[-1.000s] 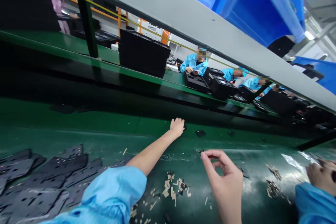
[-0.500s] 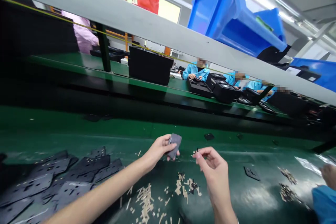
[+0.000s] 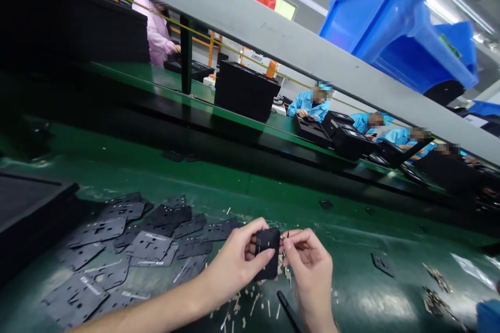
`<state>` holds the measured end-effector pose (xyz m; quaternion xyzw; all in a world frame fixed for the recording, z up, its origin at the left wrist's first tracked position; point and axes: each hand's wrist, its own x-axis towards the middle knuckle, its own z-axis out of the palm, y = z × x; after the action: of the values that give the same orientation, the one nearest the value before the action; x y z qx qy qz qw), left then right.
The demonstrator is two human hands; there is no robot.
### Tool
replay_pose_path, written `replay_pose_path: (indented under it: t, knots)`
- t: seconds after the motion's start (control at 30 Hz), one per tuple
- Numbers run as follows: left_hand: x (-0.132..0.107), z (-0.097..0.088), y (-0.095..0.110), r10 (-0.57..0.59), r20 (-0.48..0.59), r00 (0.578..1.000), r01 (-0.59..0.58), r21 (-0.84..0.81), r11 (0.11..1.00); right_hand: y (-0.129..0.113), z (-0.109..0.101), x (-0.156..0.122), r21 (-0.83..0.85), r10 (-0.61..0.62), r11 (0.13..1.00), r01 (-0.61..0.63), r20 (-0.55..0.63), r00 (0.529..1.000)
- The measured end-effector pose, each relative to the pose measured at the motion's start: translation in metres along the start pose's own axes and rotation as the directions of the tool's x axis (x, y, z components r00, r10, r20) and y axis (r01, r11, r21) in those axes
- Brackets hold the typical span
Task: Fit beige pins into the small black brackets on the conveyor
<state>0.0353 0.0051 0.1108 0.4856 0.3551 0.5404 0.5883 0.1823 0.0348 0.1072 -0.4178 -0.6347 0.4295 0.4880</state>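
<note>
My left hand (image 3: 230, 265) grips a small black rectangular plastic piece (image 3: 267, 252) upright between thumb and fingers, low on the green belt (image 3: 344, 229). My right hand (image 3: 310, 270) is right beside it, with thumb and forefinger pinched on a tiny dark bit (image 3: 287, 235) at the piece's right edge. Below the hands lie scattered beige strips (image 3: 242, 304) and a thin black rod (image 3: 289, 311). A pile of perforated black sheets (image 3: 148, 245) lies to the left of my hands.
A black box (image 3: 27, 203) stands at the far left. A single black sheet (image 3: 383, 264) and beige scraps (image 3: 437, 278) lie on the right. Beyond a grey beam (image 3: 250, 26), co-workers in blue (image 3: 308, 106) sit along a second green line with black cases. Blue bins (image 3: 394, 31) sit overhead.
My left hand has brought the black piece to my right hand, and the two now meet. The view has swung left, showing more of the sheet pile. The co-worker's hand at right has gone from view.
</note>
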Motion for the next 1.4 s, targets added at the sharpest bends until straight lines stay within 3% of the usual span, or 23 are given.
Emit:
replay_pose_path:
  t: [0.1, 0.4, 0.63, 1.0, 1.4]
  knots:
    - [-0.0020, 0.0012, 0.0020, 0.030, -0.031, 0.999, -0.027, 0.116, 0.993, -0.0017, 0.0014, -0.0013, -0.039, -0.026, 0.999, 0.025, -0.018, 0.999]
    - [-0.0038, 0.0007, 0.0018, 0.055, -0.034, 0.998, -0.044, 0.255, 0.966, -0.0030, 0.0044, -0.0016, -0.067, -0.043, 0.997, 0.039, -0.055, 0.998]
    - [-0.0056, -0.0015, 0.0020, 0.082, -0.015, 0.997, -0.073, 0.313, 0.947, -0.0072, 0.0038, -0.0021, -0.090, -0.085, 0.992, 0.084, -0.002, 0.996]
    - [-0.0070, -0.0013, 0.0063, 0.041, -0.001, 0.999, -0.039, 0.260, 0.965, -0.0053, -0.0031, 0.0040, 0.051, 0.049, 0.997, -0.055, 0.111, 0.993]
    - [-0.0086, -0.0016, 0.0017, 0.172, 0.011, 0.985, -0.152, 0.523, 0.839, -0.0025, -0.0002, 0.0027, -0.009, 0.037, 0.999, -0.036, 0.047, 0.998]
